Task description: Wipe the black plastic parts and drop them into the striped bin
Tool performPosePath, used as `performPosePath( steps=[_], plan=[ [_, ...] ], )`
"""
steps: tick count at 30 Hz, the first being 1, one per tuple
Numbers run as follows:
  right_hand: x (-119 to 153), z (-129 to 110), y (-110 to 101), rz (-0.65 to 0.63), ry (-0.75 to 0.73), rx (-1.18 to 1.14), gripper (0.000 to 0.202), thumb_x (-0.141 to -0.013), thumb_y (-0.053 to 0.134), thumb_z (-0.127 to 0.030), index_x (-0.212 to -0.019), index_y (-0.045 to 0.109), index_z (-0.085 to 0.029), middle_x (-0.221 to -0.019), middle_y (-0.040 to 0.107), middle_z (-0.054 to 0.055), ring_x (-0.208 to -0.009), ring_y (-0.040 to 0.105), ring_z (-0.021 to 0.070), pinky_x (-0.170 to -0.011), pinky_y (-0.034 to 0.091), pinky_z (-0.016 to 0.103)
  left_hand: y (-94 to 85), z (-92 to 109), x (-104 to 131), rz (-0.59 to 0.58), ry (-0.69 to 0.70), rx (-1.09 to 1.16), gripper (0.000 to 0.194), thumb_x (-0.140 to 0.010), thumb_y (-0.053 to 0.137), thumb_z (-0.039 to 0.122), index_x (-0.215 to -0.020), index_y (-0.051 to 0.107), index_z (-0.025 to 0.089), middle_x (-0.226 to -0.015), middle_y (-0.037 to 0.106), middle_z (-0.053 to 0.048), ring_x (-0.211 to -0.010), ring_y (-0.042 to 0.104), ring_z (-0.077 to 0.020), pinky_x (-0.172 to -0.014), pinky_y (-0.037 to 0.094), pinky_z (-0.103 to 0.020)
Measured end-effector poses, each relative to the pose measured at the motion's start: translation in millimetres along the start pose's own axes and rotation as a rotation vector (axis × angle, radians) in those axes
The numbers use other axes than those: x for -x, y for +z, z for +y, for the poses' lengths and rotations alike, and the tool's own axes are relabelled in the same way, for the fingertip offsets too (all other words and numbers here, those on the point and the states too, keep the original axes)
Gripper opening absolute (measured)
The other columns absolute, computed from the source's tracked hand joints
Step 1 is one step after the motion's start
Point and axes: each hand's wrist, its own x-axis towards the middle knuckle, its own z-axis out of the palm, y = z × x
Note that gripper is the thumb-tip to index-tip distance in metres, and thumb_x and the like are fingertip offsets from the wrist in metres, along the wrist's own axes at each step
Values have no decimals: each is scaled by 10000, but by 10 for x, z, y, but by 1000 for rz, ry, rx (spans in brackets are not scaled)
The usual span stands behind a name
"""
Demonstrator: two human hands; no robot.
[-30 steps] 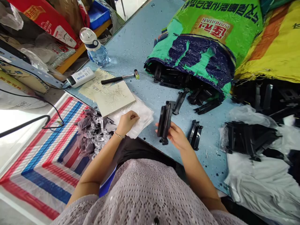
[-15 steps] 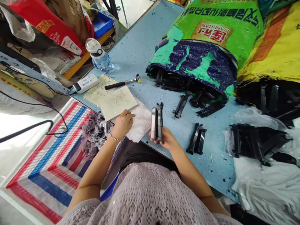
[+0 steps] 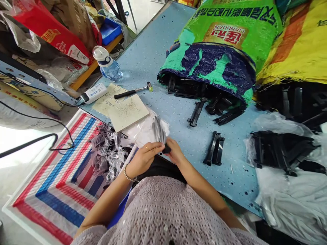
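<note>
The pair of long black plastic parts point(image 3: 159, 131) lies over the clear plastic bags point(image 3: 140, 132) at the table's front edge, blurred by motion; it appears to be inside the top bag's mouth. My right hand point(image 3: 175, 152) is closed round the parts' near end, some fingers hidden. From the other side my left hand point(image 3: 143, 159), with a bead bracelet, pinches at the bag's opening, its fingertips against the parts. Another pair of black parts point(image 3: 214, 148) lies on the table to the right of my right hand. A single black part point(image 3: 196, 113) rests farther back.
A green sack point(image 3: 230, 20) and a yellow sack point(image 3: 296, 51) spill black parts. At left are a wooden board point(image 3: 129, 112), a hammer point(image 3: 127, 94), a white box point(image 3: 94, 93) and a water bottle point(image 3: 108, 64). Below stands a striped container point(image 3: 61, 190) with bagged parts point(image 3: 109, 149).
My right hand has brought the pair of black parts down and left onto the plastic bags. My left hand has moved right and down to meet it, now pinching at the bag.
</note>
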Motion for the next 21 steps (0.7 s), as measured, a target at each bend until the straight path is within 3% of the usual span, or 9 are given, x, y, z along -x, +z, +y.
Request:
performPosePath(
  steps=[2,5,8,11,14,15,17,20,21],
  plan=[
    [69,-49,-70,126,-93,67,389,-852,696,-485,-1111,546,-236,-606,498,-92,-420,371,72,-350,262,182,81,48,-1,-30,2,-22,623,-970,329,44,-1522,426,316,-1496,550,-116,-1324,600,-246,-1102,558,-454],
    [189,-120,-143,234,-208,305,603,-879,678,-406,-1393,386,-284,-623,528,-103,-411,384,96,-365,297,206,224,128,-87,-74,44,24,673,-927,429,64,-1577,332,212,-1583,442,-176,-1452,478,-290,-1195,476,-459],
    [324,-187,-84,204,-281,491,402,-896,663,-411,-1242,517,-270,-728,616,-40,-535,524,132,-474,441,239,214,272,-170,-59,56,4,477,-969,527,213,-1445,515,185,-1474,567,-185,-1308,615,-323,-1103,544,-457],
    [488,-262,57,-54,-192,400,274,-913,653,-512,-960,573,-254,-844,680,5,-674,636,162,-624,550,291,-164,451,-83,27,5,31,274,-998,547,261,-1247,649,208,-1261,705,-133,-1092,714,-265,-967,591,-386],
    [605,-324,156,-431,32,317,362,-937,601,-593,-938,625,-232,-969,740,62,-735,706,192,-671,588,346,-750,442,240,18,-134,108,190,-991,589,270,-1147,682,214,-1107,733,-87,-1025,701,-194,-930,555,-292],
    [612,-334,169,-486,61,332,367,-945,597,-586,-968,652,-224,-1016,750,80,-766,720,197,-681,590,348,-914,334,377,-39,-209,99,181,-994,582,291,-1114,693,214,-1069,735,-78,-1000,697,-183,-913,543,-278],
    [576,-342,162,-444,36,382,335,-945,624,-541,-1017,681,-218,-1038,758,84,-801,724,185,-697,586,329,-1121,-67,636,-197,-431,26,199,-981,568,329,-1050,715,215,-1025,742,-64,-941,694,-182,-862,527,-266],
    [469,-337,100,-267,-42,425,283,-917,676,-494,-985,683,-219,-976,760,57,-794,705,159,-713,581,306,-1147,-891,887,-188,-997,-231,111,-847,645,276,-885,722,205,-904,750,-39,-858,679,-203,-793,509,-260],
    [443,-334,75,-228,-55,429,281,-912,679,-492,-980,679,-220,-968,761,54,-790,701,156,-714,581,307,-1116,-1133,923,-169,-1071,-285,109,-823,629,236,-859,716,182,-872,744,-60,-855,672,-220,-783,505,-273]
  ],
)
